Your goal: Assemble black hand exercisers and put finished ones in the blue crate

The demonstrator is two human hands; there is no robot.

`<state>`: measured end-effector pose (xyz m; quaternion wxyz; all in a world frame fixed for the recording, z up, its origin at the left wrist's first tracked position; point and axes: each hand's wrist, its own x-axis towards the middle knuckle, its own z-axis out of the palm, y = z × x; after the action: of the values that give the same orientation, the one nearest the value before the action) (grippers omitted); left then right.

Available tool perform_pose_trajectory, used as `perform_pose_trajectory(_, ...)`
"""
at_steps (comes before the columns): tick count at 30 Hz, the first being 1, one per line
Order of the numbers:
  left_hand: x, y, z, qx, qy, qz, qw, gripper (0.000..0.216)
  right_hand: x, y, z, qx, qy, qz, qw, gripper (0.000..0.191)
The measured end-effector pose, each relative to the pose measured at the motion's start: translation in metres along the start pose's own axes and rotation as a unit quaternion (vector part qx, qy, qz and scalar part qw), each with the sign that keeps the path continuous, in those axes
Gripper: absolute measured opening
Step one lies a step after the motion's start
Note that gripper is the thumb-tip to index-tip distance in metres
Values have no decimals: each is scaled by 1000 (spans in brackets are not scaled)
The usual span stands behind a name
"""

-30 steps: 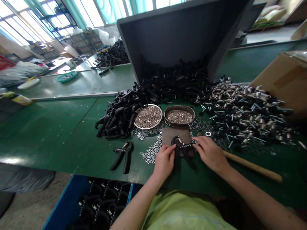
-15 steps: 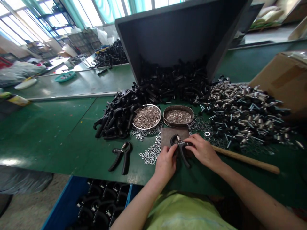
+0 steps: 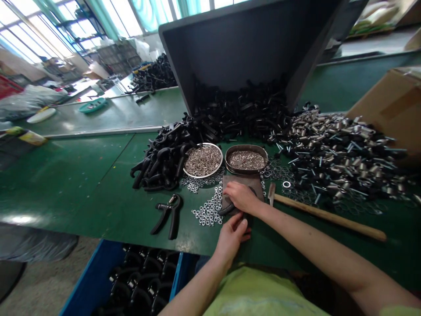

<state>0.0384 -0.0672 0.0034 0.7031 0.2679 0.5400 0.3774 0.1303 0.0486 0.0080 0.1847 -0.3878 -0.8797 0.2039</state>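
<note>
A black hand grip strengthener (image 3: pixel 226 210) lies over the square metal plate (image 3: pixel 259 183), mostly hidden by my hands. My right hand (image 3: pixel 242 196) is closed over its upper part, palm down. My left hand (image 3: pixel 232 236) is lower, with thumb and fingers closed round a handle end at the plate's near edge. A second hand grip strengthener (image 3: pixel 173 217) with a silver spring rests on the green table to the left. Loose nuts (image 3: pixel 208 210) are scattered left of the plate. A wooden-handled hammer (image 3: pixel 324 213) lies to the right, its head close to the plate.
Behind the plate stand a round dish of rivets (image 3: pixel 203 161) and an oval tin (image 3: pixel 246 160) of small metal parts. Black handles (image 3: pixel 161 162) spill from a grey bin (image 3: pixel 250 48). Springs and bolts (image 3: pixel 348 149) are heaped right, beside a carton (image 3: pixel 391 105). A blue crate (image 3: pixel 88 276) stands below.
My right hand has moved left across the grip strengthener and now covers its top. The grip has turned, one handle now pointing left. My left hand has shifted slightly lower.
</note>
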Motion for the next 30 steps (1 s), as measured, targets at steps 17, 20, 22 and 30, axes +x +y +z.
perform_pose_trajectory(17,96,131,7,632,70,318,703,21,39,102,-81,-154,-51,227,960,36)
perform_pose_trajectory(20,130,142,26,682,67,292,667,22,38,102,-76,-144,-70,234,959,32)
perform_pose_trajectory(22,148,146,37,693,60,271,665,20,36,103,-77,-135,-70,239,959,32)
perform_pose_trajectory(30,184,143,61,705,46,204,677,20,31,100,-90,-55,30,258,964,12)
